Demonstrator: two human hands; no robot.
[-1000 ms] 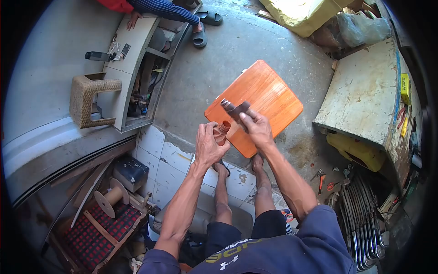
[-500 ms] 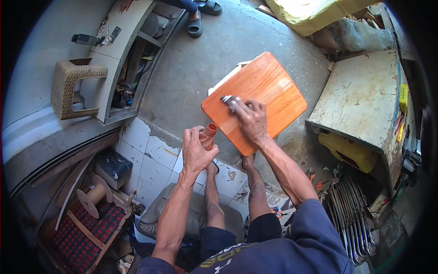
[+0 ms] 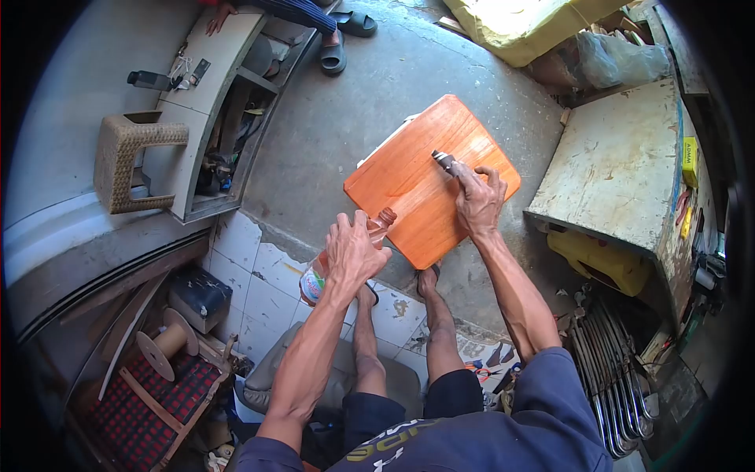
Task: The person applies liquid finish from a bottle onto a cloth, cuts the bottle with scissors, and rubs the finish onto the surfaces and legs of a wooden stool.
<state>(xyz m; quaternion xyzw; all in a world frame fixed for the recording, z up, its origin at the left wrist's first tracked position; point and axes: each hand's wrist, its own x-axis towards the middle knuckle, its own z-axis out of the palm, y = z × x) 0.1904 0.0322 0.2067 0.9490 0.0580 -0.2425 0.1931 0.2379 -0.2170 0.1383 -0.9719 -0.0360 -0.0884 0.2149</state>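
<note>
A clear bottle with reddish-brown liquid (image 3: 377, 223) is held in my left hand (image 3: 354, 252), its open neck tilted up to the right and its labelled base below my wrist. My right hand (image 3: 480, 200) grips a dark rolled cloth or pad (image 3: 444, 161) whose pale end points up and left over the board. What the pad is made of is too small to tell. Beneath both hands lies the orange-brown wooden top (image 3: 429, 189) with cut corners, glossy in parts, with a pale wooden edge showing at its upper left.
Another person's hand (image 3: 221, 17) rests on the white counter (image 3: 206, 75), with sandaled feet nearby. A woven stool (image 3: 114, 165) stands left. At right are a worn cabinet (image 3: 613, 169) and metal frames (image 3: 605, 377). A spool (image 3: 167, 346) sits lower left.
My right hand has moved across the wooden top to the right with the dark pad. In my left hand the bottle has tipped, and its label now shows.
</note>
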